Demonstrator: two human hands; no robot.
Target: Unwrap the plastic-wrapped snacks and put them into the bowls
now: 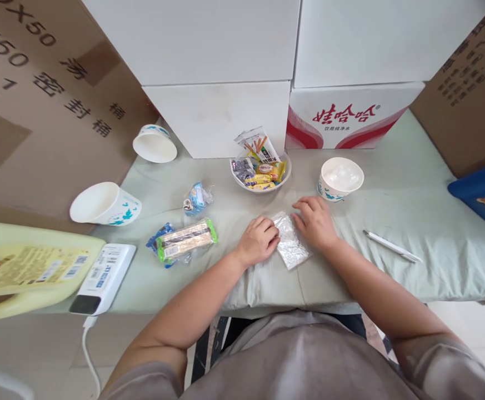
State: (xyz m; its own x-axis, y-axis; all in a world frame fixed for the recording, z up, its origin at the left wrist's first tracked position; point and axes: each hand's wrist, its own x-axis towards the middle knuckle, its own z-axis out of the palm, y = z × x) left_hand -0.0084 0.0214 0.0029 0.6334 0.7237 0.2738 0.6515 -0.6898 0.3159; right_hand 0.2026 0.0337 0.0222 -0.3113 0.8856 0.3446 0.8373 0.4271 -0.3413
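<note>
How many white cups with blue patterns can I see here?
3: the near-left cup beside the yellow jug, the far-left cup by the brown carton, and the right-hand cup before the red-and-white box. Others could be hidden.

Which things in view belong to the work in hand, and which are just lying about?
In use:
clear plastic packet, touched by the left hand
right hand, at its right edge

Seemingly just lying about:
bowl of wrapped snacks
green-ended packet
blue-wrapped snack
three paper bowls
white pen
yellow jug
white device with cable
stacked boxes
</note>
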